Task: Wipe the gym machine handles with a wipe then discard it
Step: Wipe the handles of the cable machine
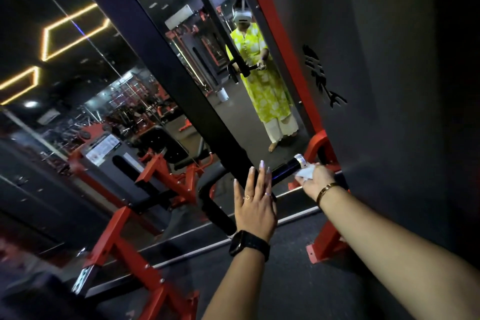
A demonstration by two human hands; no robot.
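A black machine handle (284, 167) with a silver end cap (300, 159) sticks out to the right from a black upright bar. My right hand (318, 182) grips a crumpled white wipe (306, 171) and holds it against the handle just below the silver cap. My left hand (255, 200) lies flat with straight fingers on the black bar (223, 138) where the handle joins it. It holds nothing. A second black handle (217, 212) curves down to the left of my left hand.
A mirror wall (130, 86) stands right behind the machine and reflects a person in a yellow-green dress. Red machine frames (124, 249) fill the lower left. A dark grey panel with a red post (283, 60) closes off the right. Dark floor lies below.
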